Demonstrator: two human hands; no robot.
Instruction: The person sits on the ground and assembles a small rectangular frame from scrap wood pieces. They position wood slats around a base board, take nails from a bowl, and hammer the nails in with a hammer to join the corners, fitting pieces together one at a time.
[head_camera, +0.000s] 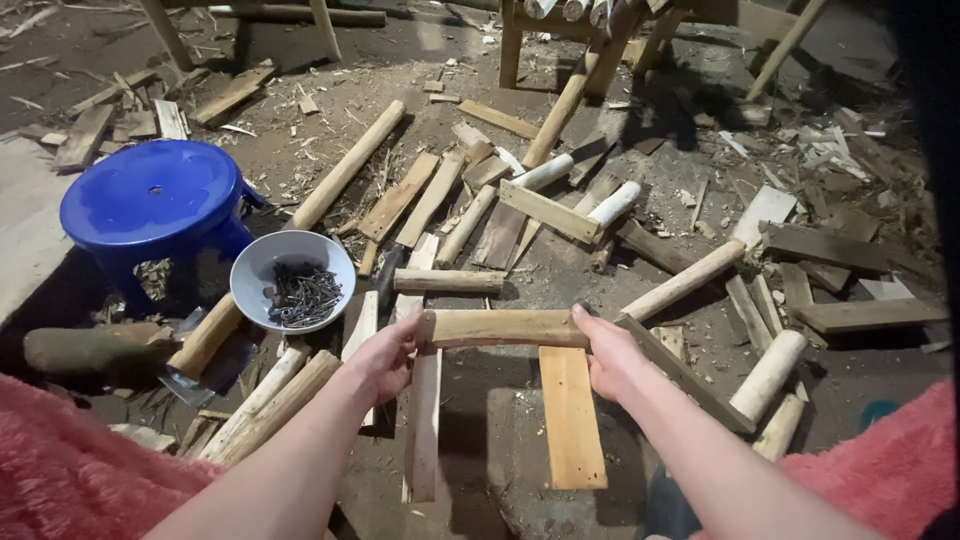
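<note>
No packages, labels, signs or screens appear anywhere in this view, neither near the fingers nor farther out across the floor.

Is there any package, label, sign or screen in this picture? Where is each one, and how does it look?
None is in view: only loose wood pieces, a blue stool and a white bowl of nails on the ground.
</note>
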